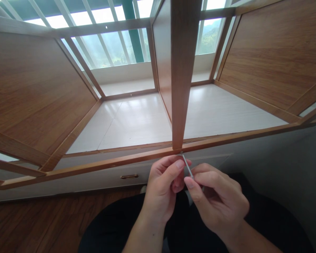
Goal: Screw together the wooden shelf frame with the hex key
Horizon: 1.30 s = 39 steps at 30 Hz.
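Observation:
My right hand pinches a thin metal rod, which looks like a hex key, between thumb and fingers. The rod's far end meets a small screw head on the front face of the wooden bottom rail, just below the upright post. Close beside that tip, my left hand is closed, its thumb pressed to the curled fingers. One left fingertip shows behind the rod. Whatever the left fingers grip, if anything, is hidden. The rod's near end disappears inside my right hand.
Wooden panels stand at the left, middle and right of the frame. It rests by a white surface before a barred window. Below are a drawer handle, my dark-clothed legs and a wooden floor.

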Available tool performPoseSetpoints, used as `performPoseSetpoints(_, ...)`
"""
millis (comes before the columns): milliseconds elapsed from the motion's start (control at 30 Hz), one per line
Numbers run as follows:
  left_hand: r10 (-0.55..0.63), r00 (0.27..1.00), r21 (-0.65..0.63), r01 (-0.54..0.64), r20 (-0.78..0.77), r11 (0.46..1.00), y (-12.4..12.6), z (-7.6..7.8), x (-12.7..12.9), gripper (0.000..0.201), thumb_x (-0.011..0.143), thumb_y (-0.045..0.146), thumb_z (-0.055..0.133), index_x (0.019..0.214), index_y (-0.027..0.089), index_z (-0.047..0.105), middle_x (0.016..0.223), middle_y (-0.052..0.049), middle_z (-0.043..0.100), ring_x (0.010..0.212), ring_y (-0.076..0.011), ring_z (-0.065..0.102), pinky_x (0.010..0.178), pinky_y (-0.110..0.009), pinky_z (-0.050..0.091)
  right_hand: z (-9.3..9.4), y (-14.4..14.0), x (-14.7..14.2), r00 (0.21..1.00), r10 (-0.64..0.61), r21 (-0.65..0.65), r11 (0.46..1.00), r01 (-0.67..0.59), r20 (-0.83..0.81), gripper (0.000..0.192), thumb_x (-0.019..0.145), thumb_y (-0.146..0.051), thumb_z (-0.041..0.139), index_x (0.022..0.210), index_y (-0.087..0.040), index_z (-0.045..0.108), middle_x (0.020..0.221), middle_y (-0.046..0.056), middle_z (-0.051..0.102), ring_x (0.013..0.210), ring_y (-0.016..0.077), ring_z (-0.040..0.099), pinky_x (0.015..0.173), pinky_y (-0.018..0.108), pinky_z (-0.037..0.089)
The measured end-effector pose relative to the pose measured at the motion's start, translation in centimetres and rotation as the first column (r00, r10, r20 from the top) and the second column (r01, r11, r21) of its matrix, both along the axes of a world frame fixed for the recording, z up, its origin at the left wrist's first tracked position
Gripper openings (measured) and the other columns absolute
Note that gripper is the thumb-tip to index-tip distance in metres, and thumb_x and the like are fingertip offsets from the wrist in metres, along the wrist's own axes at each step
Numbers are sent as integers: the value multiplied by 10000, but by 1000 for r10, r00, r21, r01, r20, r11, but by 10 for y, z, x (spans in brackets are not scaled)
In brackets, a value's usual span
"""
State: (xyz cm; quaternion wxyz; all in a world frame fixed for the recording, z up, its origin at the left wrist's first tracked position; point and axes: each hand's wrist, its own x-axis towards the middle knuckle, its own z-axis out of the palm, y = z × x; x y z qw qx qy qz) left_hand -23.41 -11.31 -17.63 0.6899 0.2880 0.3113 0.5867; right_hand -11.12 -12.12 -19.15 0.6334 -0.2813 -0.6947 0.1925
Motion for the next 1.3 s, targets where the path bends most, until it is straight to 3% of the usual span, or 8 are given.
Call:
performPoseSetpoints(267,4,1000,9,-4,-3,1000,0,-1,0,183,820,342,824,827,159,820,459,72,387,450,-34,290,471,-172,237,1,-8,-5,986,69,-233,967,-103,-149,180,894,-53,665,801,-204,697,757,2,708,607,118,567,639,283,527)
performPoseSetpoints(533,3,1000,27,-2,-14,1000,0,0,-4,207,854,327,792,803,126,788,457,75,390,429,-29,326,467,-168,266,5,-13,-13,897,169,-421,837,-349,-409,212,974,-199,649,777,-203,728,755,23,720,722,158,659,701,277,539)
performPoseSetpoints(867,20,1000,29,-20,-15,999,1,-2,-4,221,865,314,779,772,115,754,460,81,382,421,-21,308,468,-154,271,0,-14,-12,842,156,-513,731,-450,-516,229,963,-293,687,781,-179,766,769,55,733,585,103,474,555,256,384)
performPoseSetpoints(1000,27,1000,15,-27,-2,1000,1,-3,-4,204,854,310,784,771,126,755,442,78,395,404,-29,313,446,-156,280,-3,-13,-16,848,184,-466,767,-440,-497,229,984,-282,654,779,-188,689,762,16,687,608,93,500,562,225,402)
performPoseSetpoints(1167,35,999,10,-35,-18,999,3,-4,-6,198,845,324,791,795,133,772,448,72,405,428,-43,329,460,-167,295,-5,-13,-15,936,164,-407,867,-287,-311,154,1008,-215,607,876,-222,686,780,-23,668,644,83,541,598,204,431)
performPoseSetpoints(1300,35,999,4,-35,-19,999,3,-3,-6,188,844,325,788,804,141,779,448,72,401,436,-45,312,461,-177,258,-4,-12,-11,966,125,-365,909,-203,-226,129,997,-188,609,900,-240,676,784,-33,669,636,89,550,598,216,455)
